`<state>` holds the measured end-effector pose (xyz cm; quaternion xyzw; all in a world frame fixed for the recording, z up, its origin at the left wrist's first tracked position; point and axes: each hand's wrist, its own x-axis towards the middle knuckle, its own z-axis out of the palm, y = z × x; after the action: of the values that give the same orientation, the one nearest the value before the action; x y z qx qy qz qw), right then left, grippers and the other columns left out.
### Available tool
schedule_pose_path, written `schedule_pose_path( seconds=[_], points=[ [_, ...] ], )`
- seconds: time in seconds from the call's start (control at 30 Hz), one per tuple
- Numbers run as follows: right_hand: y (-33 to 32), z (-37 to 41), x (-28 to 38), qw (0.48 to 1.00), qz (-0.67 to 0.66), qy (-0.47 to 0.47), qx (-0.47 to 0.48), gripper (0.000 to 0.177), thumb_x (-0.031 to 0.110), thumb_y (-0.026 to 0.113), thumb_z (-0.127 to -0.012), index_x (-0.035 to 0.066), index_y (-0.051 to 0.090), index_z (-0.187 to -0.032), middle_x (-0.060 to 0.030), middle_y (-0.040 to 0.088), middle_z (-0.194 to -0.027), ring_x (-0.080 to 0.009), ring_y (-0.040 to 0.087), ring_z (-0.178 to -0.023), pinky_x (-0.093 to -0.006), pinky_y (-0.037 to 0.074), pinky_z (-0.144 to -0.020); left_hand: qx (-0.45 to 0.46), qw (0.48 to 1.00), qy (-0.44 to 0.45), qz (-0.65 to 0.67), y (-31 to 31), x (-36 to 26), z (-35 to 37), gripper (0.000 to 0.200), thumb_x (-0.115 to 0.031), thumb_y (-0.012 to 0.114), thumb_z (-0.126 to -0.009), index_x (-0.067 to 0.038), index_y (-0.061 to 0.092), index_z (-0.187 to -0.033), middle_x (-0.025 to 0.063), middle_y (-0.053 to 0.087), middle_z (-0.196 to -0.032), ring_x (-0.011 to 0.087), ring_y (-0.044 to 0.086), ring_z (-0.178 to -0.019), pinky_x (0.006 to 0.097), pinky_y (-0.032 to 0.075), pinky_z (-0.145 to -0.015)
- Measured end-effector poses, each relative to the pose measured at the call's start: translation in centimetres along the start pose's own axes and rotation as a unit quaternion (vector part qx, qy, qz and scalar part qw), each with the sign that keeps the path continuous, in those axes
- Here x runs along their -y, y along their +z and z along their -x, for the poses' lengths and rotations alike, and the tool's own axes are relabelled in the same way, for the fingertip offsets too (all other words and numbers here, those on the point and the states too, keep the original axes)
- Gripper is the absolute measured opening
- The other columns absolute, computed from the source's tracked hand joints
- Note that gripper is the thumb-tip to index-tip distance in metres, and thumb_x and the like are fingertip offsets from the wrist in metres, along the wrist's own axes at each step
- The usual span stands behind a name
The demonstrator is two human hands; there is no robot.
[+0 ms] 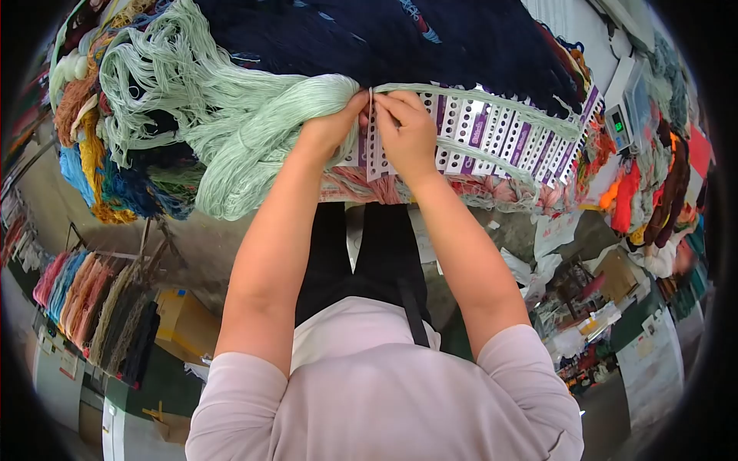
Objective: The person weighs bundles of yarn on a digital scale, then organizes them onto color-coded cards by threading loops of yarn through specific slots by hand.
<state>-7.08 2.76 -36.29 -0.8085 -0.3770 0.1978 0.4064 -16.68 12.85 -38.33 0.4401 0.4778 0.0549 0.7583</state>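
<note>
My left hand [332,127] pinches the end of a thick hank of pale green yarn [254,127] that spreads out to the left over the table. Right beside it, my right hand [407,132] pinches a thin strand of the same yarn where both sets of fingertips meet. The hands touch over a white and purple sample card [374,157] punched with holes. This card is the first in a row of similar cards [507,138] running to the right. Another strand of green yarn [492,101] lies across that row.
A heap of dark navy yarn [400,38] lies beyond the cards. Mixed orange, blue and tan skeins [92,154] are piled at the left. A digital scale [621,117] and orange and red skeins [626,196] sit at the right. Hanging yarn racks [84,296] and a yellow box [183,323] are lower left.
</note>
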Motion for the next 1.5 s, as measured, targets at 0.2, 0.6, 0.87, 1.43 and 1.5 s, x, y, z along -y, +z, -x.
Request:
schedule_pose_path(
  seconds=[0.2,0.6,0.87,1.43,1.5],
  points=[
    [0.1,0.0,-0.8,0.994,-0.104,0.036,0.008,0.017,0.007,0.064,-0.080,0.005,0.066,-0.097,-0.0081,0.061,-0.091,-0.0235,0.063,-0.077,-0.0303,0.049,-0.068,-0.039,0.997,0.059,-0.042,0.6,1.2,-0.6,0.018,-0.018,0.060,-0.087,-0.002,0.062,-0.081,0.0031,0.058,-0.064,0.0110,0.055,-0.052,0.0275,0.044,-0.052],
    [-1.4,-1.6,0.7,0.962,0.264,-0.050,0.044,0.018,0.012,0.068,-0.073,0.009,0.065,-0.090,-0.0031,0.057,-0.093,-0.0231,0.060,-0.080,-0.0361,0.049,-0.064,-0.150,0.970,0.035,0.186,-6.7,-4.6,2.1,0.029,-0.023,0.045,-0.092,-0.001,0.063,-0.082,0.0083,0.062,-0.076,0.0171,0.057,-0.074,0.0293,0.046,-0.067],
    [-3.3,-1.8,2.3,0.996,0.012,-0.010,0.091,0.042,0.001,0.057,-0.072,0.007,0.047,-0.112,-0.0129,0.059,-0.080,-0.0343,0.060,-0.068,-0.0429,0.046,-0.063,0.124,0.957,0.057,0.257,-3.3,-4.8,3.2,0.015,-0.009,0.053,-0.088,-0.007,0.050,-0.102,0.0186,0.063,-0.113,0.0216,0.066,-0.081,0.0361,0.049,-0.083],
    [-1.0,-2.9,-0.6,0.998,0.020,0.041,0.039,0.013,0.005,0.065,-0.068,0.006,0.059,-0.079,-0.0100,0.060,-0.083,-0.0317,0.061,-0.076,-0.0391,0.049,-0.064,-0.069,0.982,0.086,0.154,-7.6,-4.2,4.3,0.017,-0.017,0.068,-0.083,-0.012,0.054,-0.090,-0.0007,0.051,-0.071,0.0104,0.049,-0.063,0.0234,0.041,-0.063],
    [-1.1,-3.1,-1.0,0.998,0.020,0.052,0.034,0.013,0.004,0.063,-0.071,0.005,0.060,-0.084,-0.0102,0.062,-0.079,-0.0253,0.062,-0.072,-0.0333,0.049,-0.063,-0.109,0.952,0.070,0.279,-10.2,-5.3,5.8,0.009,-0.015,0.060,-0.089,-0.012,0.051,-0.091,-0.0035,0.044,-0.066,0.0082,0.044,-0.059,0.0247,0.039,-0.059]
  ],
)
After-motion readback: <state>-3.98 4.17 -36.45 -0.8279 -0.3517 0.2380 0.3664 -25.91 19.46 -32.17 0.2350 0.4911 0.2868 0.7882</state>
